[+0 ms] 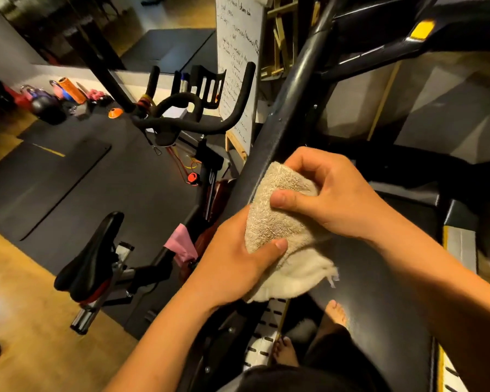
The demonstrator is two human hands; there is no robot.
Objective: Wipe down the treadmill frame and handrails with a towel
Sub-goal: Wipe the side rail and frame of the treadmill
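Beige terry cloth, bunched into a thick pad, sits on the black treadmill handrail (269, 137), which slopes from the near middle of the scene up to the far right. This towel (277, 230) is gripped from both sides: the left hand (235, 267) closes on its near end with the thumb pressed across the top, and the right hand (331, 193) clamps its far end, thumb on top and fingers curled over the rail side. The wiping looks to be under way on the lower stretch of the rail. The long upper run toward the console (425, 26) with its yellow tab seems to lie ahead, as do the frame and the other rail, which is out of view. Whether the near part is already clean cannot be told. To the left stands an exercise bike (181, 114).
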